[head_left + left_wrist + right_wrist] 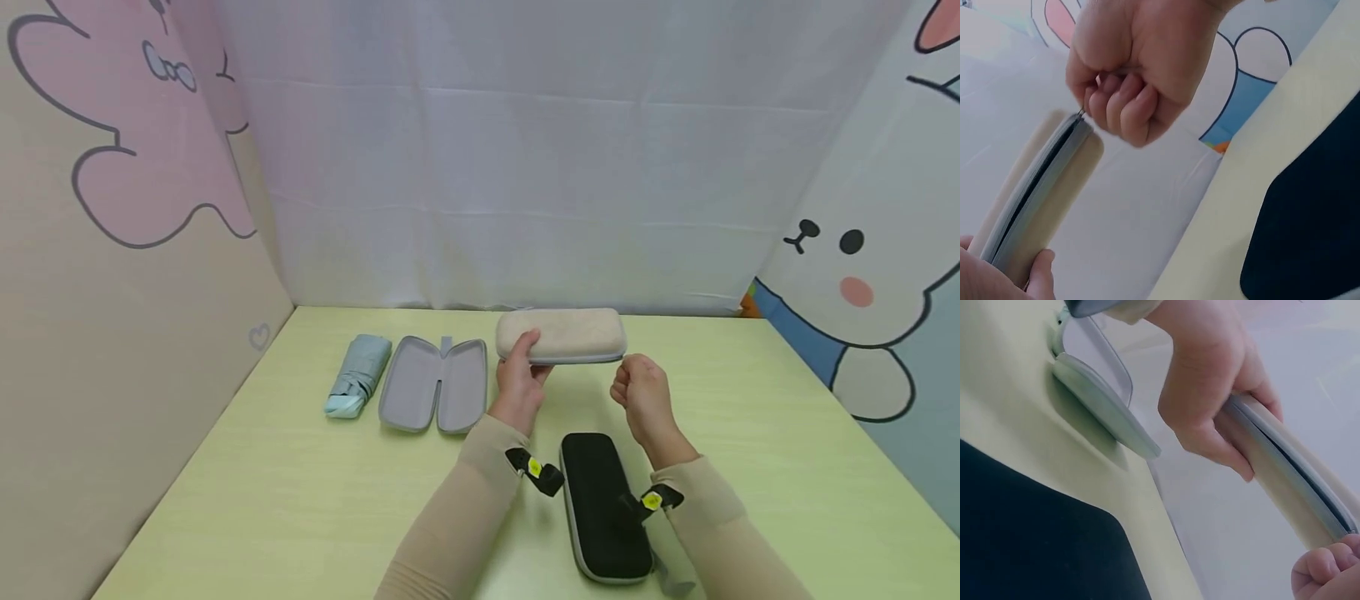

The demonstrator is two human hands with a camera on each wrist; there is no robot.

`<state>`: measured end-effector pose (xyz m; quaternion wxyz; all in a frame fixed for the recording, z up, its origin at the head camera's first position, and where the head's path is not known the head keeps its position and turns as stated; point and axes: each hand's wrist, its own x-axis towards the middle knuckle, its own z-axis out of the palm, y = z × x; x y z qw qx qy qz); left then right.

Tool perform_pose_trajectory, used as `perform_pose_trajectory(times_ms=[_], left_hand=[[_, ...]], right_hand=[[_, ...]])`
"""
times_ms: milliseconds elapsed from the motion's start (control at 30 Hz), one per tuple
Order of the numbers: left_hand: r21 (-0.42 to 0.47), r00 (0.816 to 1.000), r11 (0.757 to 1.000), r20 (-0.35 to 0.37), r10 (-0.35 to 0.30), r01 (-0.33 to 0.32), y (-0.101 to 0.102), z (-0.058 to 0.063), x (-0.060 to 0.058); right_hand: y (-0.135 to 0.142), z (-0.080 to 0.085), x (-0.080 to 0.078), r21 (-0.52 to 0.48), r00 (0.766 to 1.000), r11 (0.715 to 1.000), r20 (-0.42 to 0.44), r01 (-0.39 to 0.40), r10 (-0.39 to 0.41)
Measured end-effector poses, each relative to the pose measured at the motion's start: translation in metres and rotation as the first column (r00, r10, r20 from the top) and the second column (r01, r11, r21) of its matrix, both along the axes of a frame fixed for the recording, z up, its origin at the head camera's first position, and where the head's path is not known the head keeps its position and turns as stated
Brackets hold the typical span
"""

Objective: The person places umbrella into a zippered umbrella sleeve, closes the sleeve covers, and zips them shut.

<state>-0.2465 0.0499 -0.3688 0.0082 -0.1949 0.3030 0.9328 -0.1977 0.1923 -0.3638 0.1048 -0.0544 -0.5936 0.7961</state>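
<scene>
A long beige zip case (562,333) is held up over the far part of the table. My left hand (519,387) grips its left end, thumb on one face and fingers on the other. At the right end, my right hand (645,404) pinches the zipper pull (1081,114), its other fingers curled into the palm. Along the long edge in the left wrist view, the zip's two sides stand apart with a dark slit (1035,181) between them. The slit shows in the right wrist view too; what lies inside is hidden.
A black case (603,508) with a pale edge lies between my forearms, a grey cylindrical thing (675,575) beside it, partly under the right sleeve. Left of the hands, an opened grey case (408,387) lies beside a folded light-blue umbrella (358,375). A white curtain (480,192) hangs behind the table.
</scene>
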Motion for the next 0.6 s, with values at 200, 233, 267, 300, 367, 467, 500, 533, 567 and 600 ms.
perform_pose_trajectory(times_ms=[200,233,267,300,367,467,500,533,567,600], left_hand=[[-0.138,0.985,0.976,-0.01,-0.173,0.17,-0.017,-0.001,-0.003],[-0.156,0.979,0.967,-0.008,-0.203,0.199,-0.02,-0.002,-0.004],[-0.174,0.972,0.958,-0.007,-0.234,0.229,-0.022,-0.003,-0.005],[-0.193,0.966,0.948,-0.005,-0.259,0.253,-0.024,-0.004,-0.005],[-0.23,0.958,0.932,0.004,-0.288,0.281,-0.025,-0.005,-0.006],[-0.254,0.962,0.93,0.006,-0.274,0.267,-0.023,-0.007,-0.006],[-0.253,0.968,0.936,0.007,-0.252,0.245,-0.022,-0.008,-0.006],[-0.251,0.974,0.942,0.008,-0.227,0.222,-0.02,-0.008,-0.006],[-0.249,0.979,0.948,0.007,-0.205,0.2,-0.019,-0.009,-0.006],[-0.247,0.983,0.952,0.006,-0.183,0.179,-0.017,-0.009,-0.006]], right_hand=[[0.011,0.007,-0.001,-0.058,1.0,0.998,-0.009,0.003,-0.004],[0.013,0.009,-0.001,-0.068,1.0,0.998,-0.011,0.01,-0.011],[0.015,0.01,-0.002,-0.073,1.0,0.997,-0.011,0.019,-0.02],[0.018,0.011,-0.003,-0.08,1.0,0.997,-0.013,0.022,-0.023],[0.021,0.013,-0.004,-0.095,0.999,0.995,-0.015,0.03,-0.031],[0.023,0.013,-0.005,-0.104,0.999,0.994,-0.005,0.033,-0.033],[0.022,0.012,-0.005,-0.102,1.0,0.994,-0.004,0.026,-0.027],[0.022,0.012,-0.005,-0.096,1.0,0.995,0.002,0.026,-0.026],[0.021,0.011,-0.005,-0.09,1.0,0.996,0.006,0.024,-0.024],[0.019,0.01,-0.005,-0.087,1.0,0.996,0.008,0.023,-0.022]])
